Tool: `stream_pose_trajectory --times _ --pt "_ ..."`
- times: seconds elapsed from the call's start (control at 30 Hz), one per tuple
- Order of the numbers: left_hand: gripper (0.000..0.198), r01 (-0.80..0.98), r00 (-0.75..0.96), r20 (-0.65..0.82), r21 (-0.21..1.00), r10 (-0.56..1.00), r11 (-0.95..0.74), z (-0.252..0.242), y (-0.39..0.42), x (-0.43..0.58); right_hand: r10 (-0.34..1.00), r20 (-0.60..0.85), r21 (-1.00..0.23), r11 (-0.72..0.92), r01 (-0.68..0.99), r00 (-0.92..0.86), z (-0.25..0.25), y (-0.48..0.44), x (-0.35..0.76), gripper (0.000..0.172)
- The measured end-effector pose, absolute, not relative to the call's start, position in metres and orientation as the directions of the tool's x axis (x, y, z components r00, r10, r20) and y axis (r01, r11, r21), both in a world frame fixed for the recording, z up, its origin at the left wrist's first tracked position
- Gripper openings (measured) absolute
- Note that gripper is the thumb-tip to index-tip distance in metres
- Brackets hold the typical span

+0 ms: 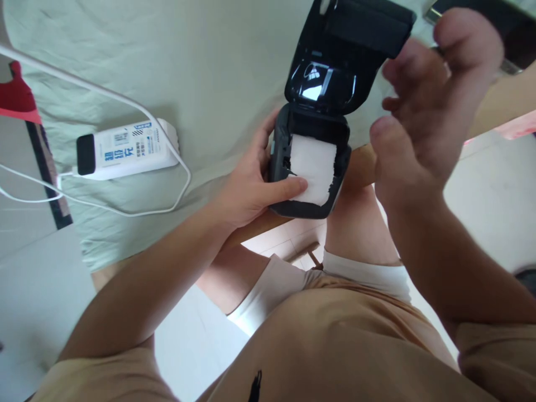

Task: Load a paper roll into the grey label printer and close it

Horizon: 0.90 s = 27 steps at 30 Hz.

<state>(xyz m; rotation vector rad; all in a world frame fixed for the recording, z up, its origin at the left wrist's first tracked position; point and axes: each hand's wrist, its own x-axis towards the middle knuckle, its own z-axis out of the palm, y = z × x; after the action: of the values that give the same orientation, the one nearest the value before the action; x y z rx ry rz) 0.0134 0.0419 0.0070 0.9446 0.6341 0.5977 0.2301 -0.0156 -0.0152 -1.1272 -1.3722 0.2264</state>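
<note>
A small black receipt printer lies in my left hand, its lid swung up and away from me. The glossy inside of the lid reflects a window. A white paper roll sits in the printer's bay, with torn, uneven edges on its loose end. My left thumb presses on the paper while the other fingers wrap around the printer's left side. To the right of the lid, my right hand is raised with fingers apart and slightly curled. It holds nothing; whether a fingertip touches the lid's edge I cannot tell.
A white power bank with blue print rests on the pale green cloth at left, a white cable looping over it. A dark, shiny object lies at the upper right. Something red shows at the left edge.
</note>
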Motion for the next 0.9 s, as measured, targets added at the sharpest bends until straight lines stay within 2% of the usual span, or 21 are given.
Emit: stream_pose_trajectory --times 0.07,0.13,0.2,0.3,0.37,0.5,0.57,0.73,0.9 --pt "0.093 -0.198 0.664 -0.227 0.866 0.713 0.46 0.007 0.041 0.014 0.672 0.69 -0.716 0.582 0.385 0.269 -0.02 -0.008 0.236 0.04" --pt "0.096 -0.187 0.671 -0.246 0.857 0.7 0.481 0.008 0.041 0.013 0.665 0.671 -0.741 0.579 0.34 0.328 -0.025 -0.008 0.237 0.034" --pt "0.101 -0.166 0.682 -0.268 0.85 0.681 0.5 0.011 0.04 0.013 0.721 0.615 -0.784 0.518 0.342 0.318 -0.026 -0.014 0.233 0.036" --pt "0.103 -0.172 0.682 -0.279 0.837 0.676 0.52 0.015 0.039 0.014 0.84 0.515 -0.819 0.422 0.389 0.173 -0.021 -0.022 0.223 0.043" --pt "0.093 -0.213 0.665 -0.277 0.82 0.694 0.532 0.016 0.038 0.016 0.875 0.475 -0.804 0.391 0.448 0.087 -0.017 -0.022 0.219 0.045" --pt "0.036 -0.301 0.624 -0.279 0.776 0.73 0.554 0.016 0.036 0.022 0.872 0.49 -0.727 0.402 0.557 0.011 -0.016 -0.015 0.22 0.045" --pt "0.022 -0.317 0.634 -0.283 0.753 0.719 0.576 0.017 0.035 0.024 0.869 0.495 -0.707 0.395 0.586 0.012 -0.02 -0.012 0.222 0.049" --pt "0.023 -0.358 0.653 -0.242 0.736 0.717 0.574 0.017 0.035 0.028 0.884 0.466 -0.722 0.367 0.586 0.021 -0.027 -0.009 0.222 0.053" --pt "0.027 -0.368 0.584 -0.276 0.748 0.763 0.553 0.014 0.037 0.03 0.886 0.463 -0.758 0.404 0.511 -0.014 -0.026 -0.011 0.218 0.052"
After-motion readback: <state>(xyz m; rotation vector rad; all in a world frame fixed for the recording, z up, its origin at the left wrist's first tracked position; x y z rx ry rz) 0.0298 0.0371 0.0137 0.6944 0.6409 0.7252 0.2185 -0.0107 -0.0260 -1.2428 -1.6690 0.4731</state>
